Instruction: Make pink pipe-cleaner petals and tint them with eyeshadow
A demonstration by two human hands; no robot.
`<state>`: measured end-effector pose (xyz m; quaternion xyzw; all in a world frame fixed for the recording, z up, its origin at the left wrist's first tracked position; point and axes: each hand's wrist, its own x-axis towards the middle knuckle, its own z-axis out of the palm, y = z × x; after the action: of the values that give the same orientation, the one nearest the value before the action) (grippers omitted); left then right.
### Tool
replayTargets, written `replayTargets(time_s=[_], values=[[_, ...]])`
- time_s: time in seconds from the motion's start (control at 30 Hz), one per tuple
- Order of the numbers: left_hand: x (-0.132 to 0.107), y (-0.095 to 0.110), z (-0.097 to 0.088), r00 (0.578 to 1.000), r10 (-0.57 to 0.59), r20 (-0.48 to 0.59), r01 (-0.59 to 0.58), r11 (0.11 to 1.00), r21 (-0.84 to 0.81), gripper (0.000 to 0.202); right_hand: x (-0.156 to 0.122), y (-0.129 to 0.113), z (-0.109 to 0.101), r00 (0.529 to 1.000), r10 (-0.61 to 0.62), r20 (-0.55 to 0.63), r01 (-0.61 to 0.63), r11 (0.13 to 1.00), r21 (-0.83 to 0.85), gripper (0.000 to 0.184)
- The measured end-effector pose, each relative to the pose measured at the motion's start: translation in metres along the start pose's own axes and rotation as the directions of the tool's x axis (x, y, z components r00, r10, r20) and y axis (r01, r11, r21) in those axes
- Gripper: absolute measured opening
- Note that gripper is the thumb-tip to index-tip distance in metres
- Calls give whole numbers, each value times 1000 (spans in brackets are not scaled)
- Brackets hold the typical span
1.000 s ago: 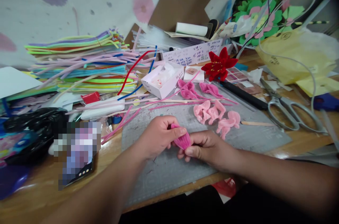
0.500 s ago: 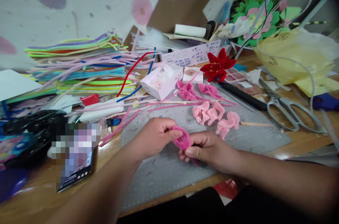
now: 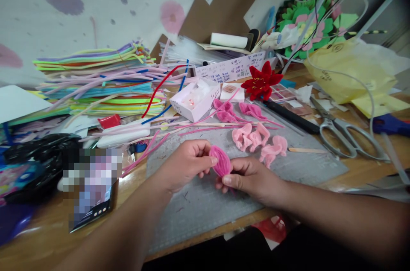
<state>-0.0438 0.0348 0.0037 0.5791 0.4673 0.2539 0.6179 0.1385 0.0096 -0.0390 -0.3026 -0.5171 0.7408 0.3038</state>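
Note:
Between my hands is a pink pipe-cleaner petal (image 3: 221,160), its fuzzy strands lying side by side in a leaf shape. My left hand (image 3: 192,161) pinches its upper left edge between thumb and fingers. The lower end is gripped by my right hand (image 3: 245,177), thumb on top. Just beyond my right hand lie light pink curled pipe-cleaner pieces (image 3: 274,150). Two darker pink petals (image 3: 225,111) with long stems rest farther back, beside loose pink pipe cleaners (image 3: 198,129). A red pipe-cleaner flower (image 3: 262,81) stands behind them.
A grey cutting mat (image 3: 192,215) covers the table's middle. Bundled pipe cleaners (image 3: 105,87) are piled at back left, near a white box (image 3: 195,100). Scissors (image 3: 350,136) and a black-handled tool (image 3: 291,116) lie right. A phone (image 3: 96,190) and black plastic bag (image 3: 41,164) sit left.
The petal has turned in my hands: its strands showed an open hollow before and now present a fuller, closed face. My left hand has shifted slightly; both hands keep their hold.

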Motion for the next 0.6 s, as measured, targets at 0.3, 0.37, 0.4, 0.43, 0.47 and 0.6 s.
replayTargets(time_s=[0.3, 0.37, 0.4, 0.43, 0.47, 0.6], values=[[0, -1, 2, 998, 52, -31, -52, 999, -5, 5, 2, 2, 0, 1000, -8, 2, 8, 1000, 6, 32], [1, -2, 2, 993, 89, -73, -89, 996, 2, 7, 3, 3, -1, 1000, -11, -9, 11, 1000, 8, 32], [2, -3, 2, 988, 117, -97, -116, 993, 12, 7, 3, 3, -1, 1000, -10, -13, 10, 1000, 8, 33], [2, -4, 2, 983, 143, -117, -141, 990, 25, 7, 3, 4, -1, 1000, -8, -16, 8, 1000, 6, 33], [3, -5, 2, 978, 163, -130, -159, 986, 39, 7, 3, 4, -1, 1000, -2, -18, 2, 1000, -1, 34], [4, -9, 2, 979, 147, -139, -135, 987, 91, 7, 2, 5, -1, 1000, 4, -23, -5, 999, -54, 36]])
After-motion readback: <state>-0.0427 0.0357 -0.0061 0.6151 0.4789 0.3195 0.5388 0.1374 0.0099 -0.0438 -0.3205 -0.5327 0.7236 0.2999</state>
